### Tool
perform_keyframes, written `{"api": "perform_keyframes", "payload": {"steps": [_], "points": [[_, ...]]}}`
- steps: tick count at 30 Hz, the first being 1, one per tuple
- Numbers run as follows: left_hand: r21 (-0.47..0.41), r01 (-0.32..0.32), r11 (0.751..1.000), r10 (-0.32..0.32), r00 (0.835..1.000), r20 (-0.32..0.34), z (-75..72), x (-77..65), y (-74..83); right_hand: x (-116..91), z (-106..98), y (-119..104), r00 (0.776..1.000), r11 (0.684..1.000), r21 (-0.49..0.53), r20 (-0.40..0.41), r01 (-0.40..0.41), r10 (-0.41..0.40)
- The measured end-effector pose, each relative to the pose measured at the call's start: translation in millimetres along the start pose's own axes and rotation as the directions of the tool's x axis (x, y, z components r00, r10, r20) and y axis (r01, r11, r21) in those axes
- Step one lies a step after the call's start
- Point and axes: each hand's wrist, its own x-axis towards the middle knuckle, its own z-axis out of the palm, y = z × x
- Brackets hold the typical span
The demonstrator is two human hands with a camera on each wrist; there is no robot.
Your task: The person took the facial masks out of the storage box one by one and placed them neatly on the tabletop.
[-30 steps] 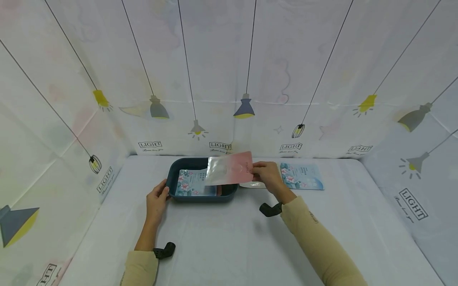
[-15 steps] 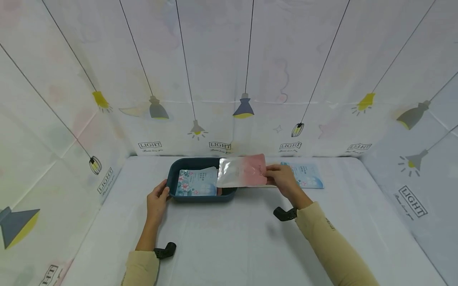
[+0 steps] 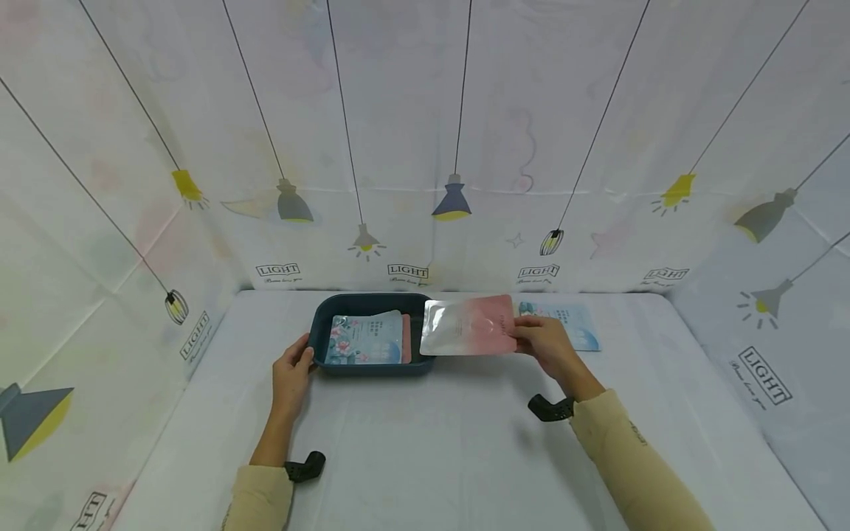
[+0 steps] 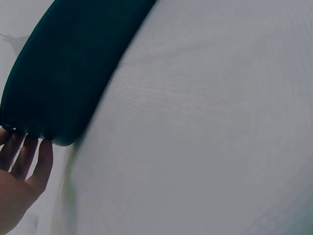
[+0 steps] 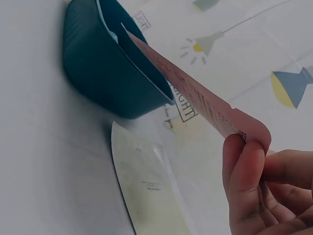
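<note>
My right hand (image 3: 547,346) pinches the right end of a pink-and-silver sheet-mask packet (image 3: 467,326) between thumb and fingers. The packet's silver end overlaps the right side of a dark teal plastic basket (image 3: 372,370); in the right wrist view it stands raised above the rim. At the basket's left end my left hand (image 3: 291,372) holds the wall, and in the left wrist view its fingertips (image 4: 45,149) lie against the outside. Inside the basket lies a blue floral mask packet (image 3: 367,339), with a pink packet (image 3: 406,339) showing at its right edge.
Another blue floral packet (image 3: 578,324) lies on the white table (image 3: 425,450), right of the basket. A pale packet (image 5: 146,186) rests by the basket in the right wrist view; the raised packet hides it in the head view. A patterned cloth wall (image 3: 372,147) stands behind.
My right hand has drawn the pink-and-silver packet rightward and slightly nearer, uncovering more of the basket and the pink packet inside. The left hand and basket have stayed in place.
</note>
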Motion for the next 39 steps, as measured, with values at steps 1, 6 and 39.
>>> {"api": "perform_keyframes", "payload": {"steps": [1,6,39], "points": [[-0.002,-0.001,1.000,0.001,1.000,0.001,0.1,0.0,-0.1,-1,-2,1,1.000,1.000,-0.003,-0.004,0.000,0.000],[-0.002,-0.001,1.000,0.001,1.000,0.004,0.6,0.8,-0.3,-4,-10,5,1.000,1.000,0.015,-0.011,-0.009,0.009],[0.001,-0.002,1.000,0.002,1.000,-0.003,-1.2,3.7,-0.6,-8,-36,66,0.994,0.994,-0.009,0.010,-0.112,0.112]]}}
